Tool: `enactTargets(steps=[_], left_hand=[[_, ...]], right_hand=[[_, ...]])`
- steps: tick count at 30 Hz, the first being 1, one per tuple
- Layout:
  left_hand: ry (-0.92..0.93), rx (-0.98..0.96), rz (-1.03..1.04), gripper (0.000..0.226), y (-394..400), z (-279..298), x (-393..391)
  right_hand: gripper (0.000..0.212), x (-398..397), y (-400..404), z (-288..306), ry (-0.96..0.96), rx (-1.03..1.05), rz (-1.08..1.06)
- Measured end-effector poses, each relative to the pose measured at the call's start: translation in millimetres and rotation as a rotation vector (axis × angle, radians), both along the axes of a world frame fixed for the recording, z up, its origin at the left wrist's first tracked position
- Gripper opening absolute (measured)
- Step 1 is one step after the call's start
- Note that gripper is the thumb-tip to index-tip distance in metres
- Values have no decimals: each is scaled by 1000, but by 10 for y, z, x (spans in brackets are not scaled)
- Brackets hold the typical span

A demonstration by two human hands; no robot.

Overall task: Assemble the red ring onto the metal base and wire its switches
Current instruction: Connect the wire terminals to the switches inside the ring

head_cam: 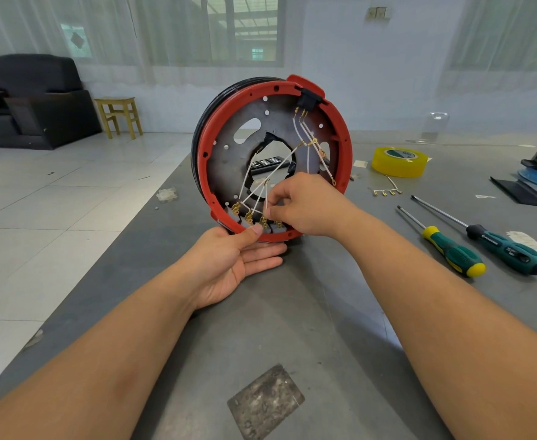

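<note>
- red ring (345, 144) sits on the metal base (229, 160), assembly stands on edge on the grey table (308, 328), open face toward the camera
- left hand (229, 265) props the assembly from below: palm up, straight fingers under the lower rim, thumb pressed on the red rim just left of the other hand's pinch
- right hand (305, 206) has fingers curled, thumb and forefinger pinching a white wire (265, 201) right above the row of switches (251, 219) at the ring's bottom
- brass terminals on three switches left of the pinch carry wires already; fourth one sits partly behind the right hand, can't tell
- more white wires fan up from the pinch across the centre hole to the black switch (308, 98) at the top
- right of the gripping hand: two green screwdrivers (451, 249), loose spare wires (386, 190), yellow tape roll (399, 161) beyond them
</note>
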State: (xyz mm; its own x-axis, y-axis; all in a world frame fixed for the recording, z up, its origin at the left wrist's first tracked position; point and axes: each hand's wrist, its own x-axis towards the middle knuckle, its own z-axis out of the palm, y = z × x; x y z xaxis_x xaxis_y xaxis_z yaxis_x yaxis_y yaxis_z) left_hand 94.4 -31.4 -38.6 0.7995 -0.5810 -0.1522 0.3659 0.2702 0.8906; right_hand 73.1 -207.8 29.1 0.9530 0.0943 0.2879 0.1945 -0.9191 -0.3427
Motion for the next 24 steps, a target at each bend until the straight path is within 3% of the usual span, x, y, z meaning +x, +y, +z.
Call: enactTargets(steps=[24], left_hand=[[-24, 7, 22, 27, -21, -21, -3]], right_hand=[[11, 20, 17, -8, 8, -34, 26]])
